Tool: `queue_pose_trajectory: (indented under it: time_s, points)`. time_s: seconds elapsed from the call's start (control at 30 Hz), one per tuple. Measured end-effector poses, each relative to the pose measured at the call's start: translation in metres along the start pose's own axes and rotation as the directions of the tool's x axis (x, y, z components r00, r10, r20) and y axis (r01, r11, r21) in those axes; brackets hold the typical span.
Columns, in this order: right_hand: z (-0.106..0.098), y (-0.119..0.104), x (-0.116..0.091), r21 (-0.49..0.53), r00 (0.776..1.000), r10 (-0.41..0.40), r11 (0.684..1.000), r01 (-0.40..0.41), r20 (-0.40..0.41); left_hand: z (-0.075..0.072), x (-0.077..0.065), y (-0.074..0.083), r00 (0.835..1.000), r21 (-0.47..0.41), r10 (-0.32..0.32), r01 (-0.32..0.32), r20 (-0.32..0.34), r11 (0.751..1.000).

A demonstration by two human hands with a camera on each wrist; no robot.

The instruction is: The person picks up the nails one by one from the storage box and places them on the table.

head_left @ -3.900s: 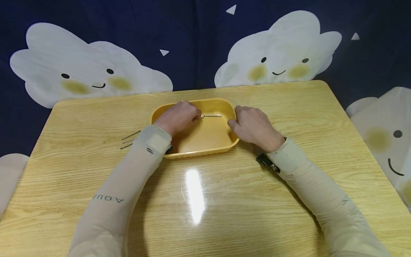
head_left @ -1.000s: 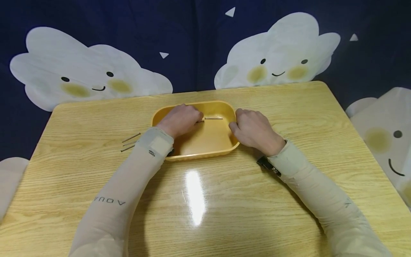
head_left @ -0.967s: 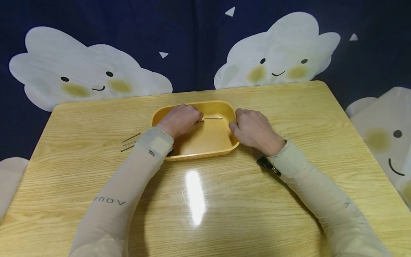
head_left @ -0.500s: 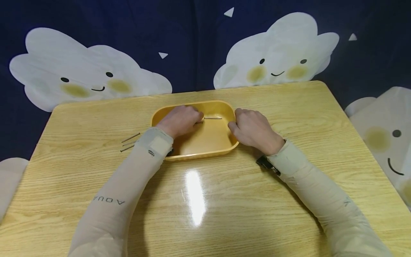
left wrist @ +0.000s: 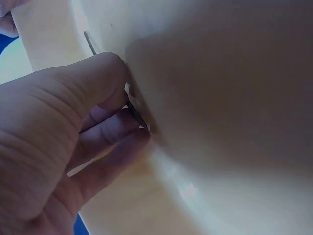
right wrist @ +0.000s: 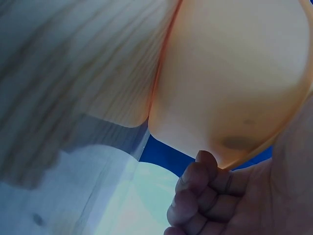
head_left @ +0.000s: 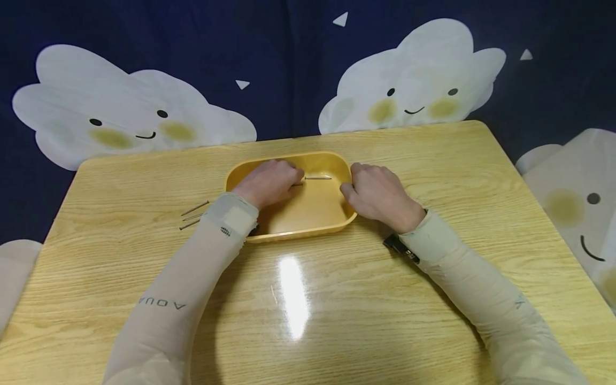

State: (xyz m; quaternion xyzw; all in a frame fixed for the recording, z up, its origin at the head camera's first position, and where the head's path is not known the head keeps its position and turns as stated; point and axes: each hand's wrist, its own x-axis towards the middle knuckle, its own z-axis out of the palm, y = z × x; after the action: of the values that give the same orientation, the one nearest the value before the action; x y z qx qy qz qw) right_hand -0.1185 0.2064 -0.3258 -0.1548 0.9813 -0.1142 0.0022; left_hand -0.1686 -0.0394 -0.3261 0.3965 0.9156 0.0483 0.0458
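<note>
My left hand (head_left: 271, 182) is down inside a yellow plastic tray (head_left: 293, 232), near its back wall. In the left wrist view its thumb and fingers pinch a thin dark nail (left wrist: 137, 115), whose end shows at the fingertips. Beyond that hand a second nail (head_left: 318, 178) lies on the tray floor along the back wall, pointing right. My right hand (head_left: 380, 193) grips the tray's right end, thumb over the inner side and fingers outside. Left of the tray, several loose nails (head_left: 194, 208) lie on the table, partly covered by the left sleeve.
The tray stands on a wood-grain table (head_left: 385, 321), towards its back edge. Behind hangs a dark blue cloth (head_left: 289, 64) with smiling clouds. A black wrist device (head_left: 401, 248) sits under the right cuff.
The end of the nail in my left hand has shifted slightly forward, away from the nail on the tray floor. My right hand keeps its hold on the tray.
</note>
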Motion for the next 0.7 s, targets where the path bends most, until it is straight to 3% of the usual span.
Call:
queue_pose_trajectory:
  time_s: [0.7]
  points:
    - [-0.0004,0.001,-0.0005,-0.001,1.0,-0.003,1.0,0.003,-0.001,-0.0016,-0.0005,0.0015,1.0,0.011,-0.002,0.001,0.017,1.0]
